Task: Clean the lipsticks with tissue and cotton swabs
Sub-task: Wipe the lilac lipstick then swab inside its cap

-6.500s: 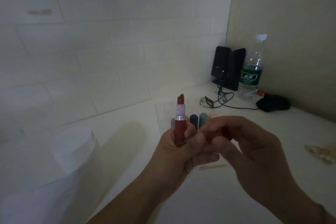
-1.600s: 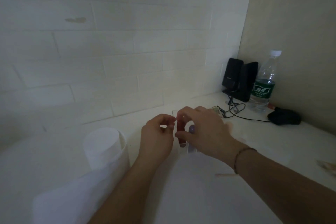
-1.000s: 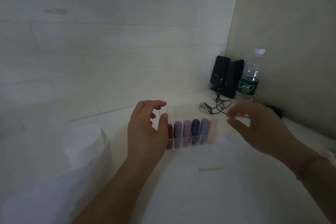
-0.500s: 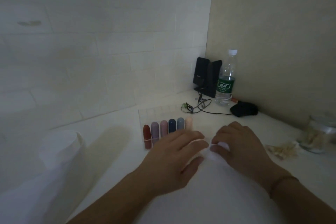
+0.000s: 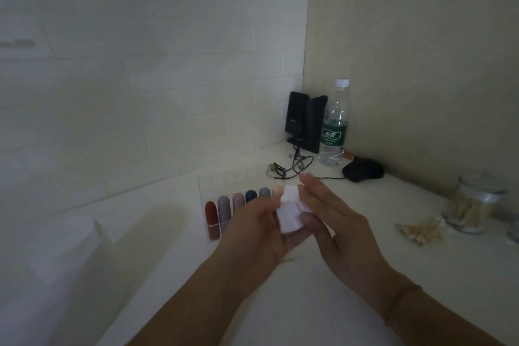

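Dim light; white brick wall (image 5: 140, 93) meets beige wall (image 5: 421, 50); white table (image 5: 421, 275).

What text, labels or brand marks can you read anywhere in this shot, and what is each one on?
Water bottle, green label: two large white characters, then small print below; all too blurred to read.
Black speaker, front: a small pale logo mark, too small to read.
Lipsticks in the clear organizer: no text visible.
Nothing here reads legibly.

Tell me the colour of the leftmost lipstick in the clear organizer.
Dark red, seen in the head view: the leftmost lipstick in the organizer.
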`<state>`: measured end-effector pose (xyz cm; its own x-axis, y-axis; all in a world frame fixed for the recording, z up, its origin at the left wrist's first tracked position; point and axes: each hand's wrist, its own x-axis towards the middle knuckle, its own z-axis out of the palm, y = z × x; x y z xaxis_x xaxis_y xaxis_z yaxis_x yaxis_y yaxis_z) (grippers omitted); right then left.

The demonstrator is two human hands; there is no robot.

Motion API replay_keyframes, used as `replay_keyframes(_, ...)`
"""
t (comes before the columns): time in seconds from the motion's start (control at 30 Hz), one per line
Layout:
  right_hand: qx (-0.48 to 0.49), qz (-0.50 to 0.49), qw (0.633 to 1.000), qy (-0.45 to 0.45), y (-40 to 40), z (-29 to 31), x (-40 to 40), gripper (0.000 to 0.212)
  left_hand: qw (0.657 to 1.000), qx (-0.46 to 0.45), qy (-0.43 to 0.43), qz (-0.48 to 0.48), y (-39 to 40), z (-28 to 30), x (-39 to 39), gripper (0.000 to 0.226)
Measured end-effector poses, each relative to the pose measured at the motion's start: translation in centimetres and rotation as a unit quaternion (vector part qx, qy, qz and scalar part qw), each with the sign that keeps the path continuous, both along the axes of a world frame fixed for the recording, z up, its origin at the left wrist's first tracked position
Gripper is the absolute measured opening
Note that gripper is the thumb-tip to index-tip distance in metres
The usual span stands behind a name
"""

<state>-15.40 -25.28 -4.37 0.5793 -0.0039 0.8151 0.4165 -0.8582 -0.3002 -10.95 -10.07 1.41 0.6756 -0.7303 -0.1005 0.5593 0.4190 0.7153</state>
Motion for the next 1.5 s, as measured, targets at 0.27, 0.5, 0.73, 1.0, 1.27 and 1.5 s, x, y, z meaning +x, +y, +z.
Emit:
replay_keyframes(0.27,0.019,-0.031,0.997,-0.069,0.1,0.4,-0.4,0.026,0.978,0.059,-0.190,0.061,-0.4,-2.8,0.8,0.028)
replay_keyframes(0.5,0.047,0.028,0.998,-0.019,0.5,1.0,-1.1,0.039,0.936,0.147,-0.286,0.143,0.1,-2.9,1.9,0.008)
replay_keyframes(0.73,-0.055,-0.037,0.995,-0.070,0.6,0.9,-0.8,0.026,0.901,0.188,-0.357,0.161,0.0,-2.8,1.5,0.014)
replay_keyframes(1.0,0.113,-0.096,0.987,-0.057,-0.7,2.3,-1.3,0.026,0.867,0.216,-0.408,0.185,-2.4,-1.5,0.0,0.014)
replay_keyframes(1.27,-0.036,-0.060,0.998,-0.002,-3.2,3.8,-3.2,0.037,0.886,0.189,-0.391,0.161,-4.1,0.1,0.0,0.015)
replay_keyframes(1.5,-0.120,-0.189,0.974,-0.033,-8.2,5.6,-8.7,0.007,0.899,0.128,-0.418,-0.038,-7.8,1.1,-4.5,0.014)
